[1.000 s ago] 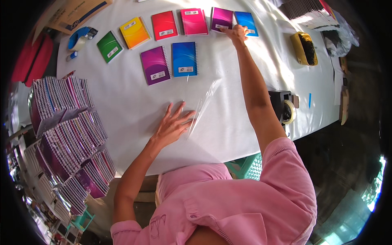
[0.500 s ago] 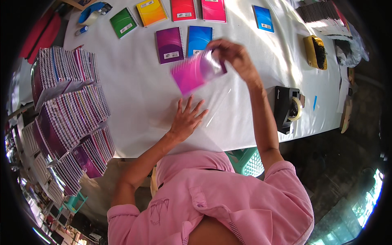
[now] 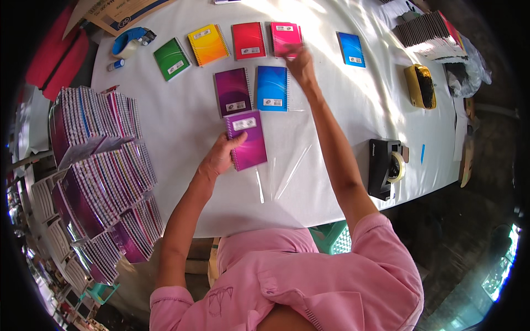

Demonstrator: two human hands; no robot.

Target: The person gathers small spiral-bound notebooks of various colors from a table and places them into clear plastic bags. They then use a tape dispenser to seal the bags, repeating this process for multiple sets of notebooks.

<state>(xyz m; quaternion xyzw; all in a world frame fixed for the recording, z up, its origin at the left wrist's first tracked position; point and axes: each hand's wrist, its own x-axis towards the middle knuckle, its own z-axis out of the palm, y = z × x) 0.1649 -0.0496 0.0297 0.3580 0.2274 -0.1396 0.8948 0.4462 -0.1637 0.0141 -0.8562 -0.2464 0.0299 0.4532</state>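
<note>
My left hand (image 3: pixel 219 154) holds a light purple spiral notebook (image 3: pixel 251 151) by its left edge, thumb on the cover. My right hand (image 3: pixel 301 63) is stretched far out to the lower edge of a pink notebook (image 3: pixel 285 39); its fingers are blurred, so their grip cannot be made out. Beside the pink one lie a red notebook (image 3: pixel 248 39), a yellow notebook (image 3: pixel 208 47) and a green notebook (image 3: pixel 171 58). A dark purple notebook (image 3: pixel 232 88) and a blue notebook (image 3: pixel 272 88) form the nearer row. Shiny clear plastic edges (image 3: pixel 292 172) show on the white table.
Tall stacks of spiral notebooks (image 3: pixel 102 179) line the left side. To the right stand a black tape dispenser (image 3: pixel 381 168), a yellow container (image 3: pixel 420 86), a small blue notebook (image 3: pixel 351 49) and another notebook stack (image 3: pixel 430 36). Tape rolls (image 3: pixel 131 43) and a cardboard box (image 3: pixel 124 14) sit far left.
The light purple notebook has passed from my right hand to my left, which lay flat on the table. My right hand has moved away to the pink notebook.
</note>
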